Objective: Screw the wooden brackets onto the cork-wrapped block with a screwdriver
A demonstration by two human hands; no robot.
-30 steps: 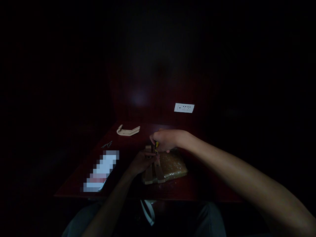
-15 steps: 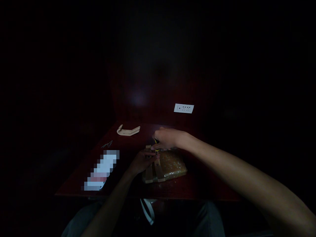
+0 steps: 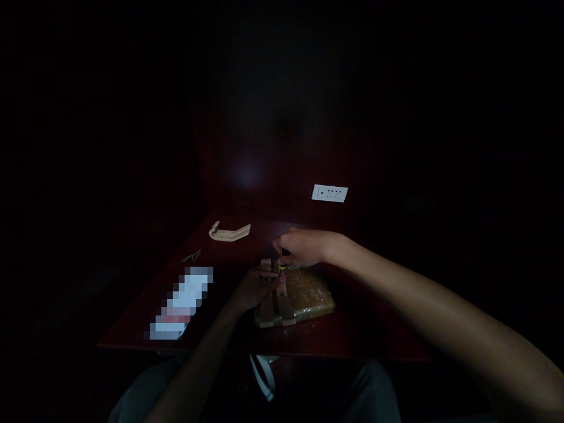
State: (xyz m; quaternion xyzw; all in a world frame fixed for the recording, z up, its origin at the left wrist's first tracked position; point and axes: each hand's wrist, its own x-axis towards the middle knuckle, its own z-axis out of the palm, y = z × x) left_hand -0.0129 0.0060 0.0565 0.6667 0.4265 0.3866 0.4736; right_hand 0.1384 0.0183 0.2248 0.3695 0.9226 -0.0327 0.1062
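Note:
My right hand [image 3: 304,247] is closed around a screwdriver [image 3: 282,268] with a yellow and black handle, held upright with its tip down. Thumb and index finger of my left hand [image 3: 258,288] pinch together at that tip, and what sits between them is too small to make out. Beneath both hands, pale wooden strips [image 3: 284,304] with holes lie side by side on a brown block [image 3: 311,291] wrapped in clear plastic. My left palm covers part of the strips.
A curved pale wooden piece [image 3: 230,234] lies at the back left of the dark red table [image 3: 132,329]. Several thin screws [image 3: 191,257] lie in front of it, and nearer me is a blurred-out bright object [image 3: 183,305]. A white socket panel [image 3: 329,193] is on the back wall.
My right hand has turned slightly and shifted a little to the right, with the screwdriver now more upright. My left hand keeps its place at the tip.

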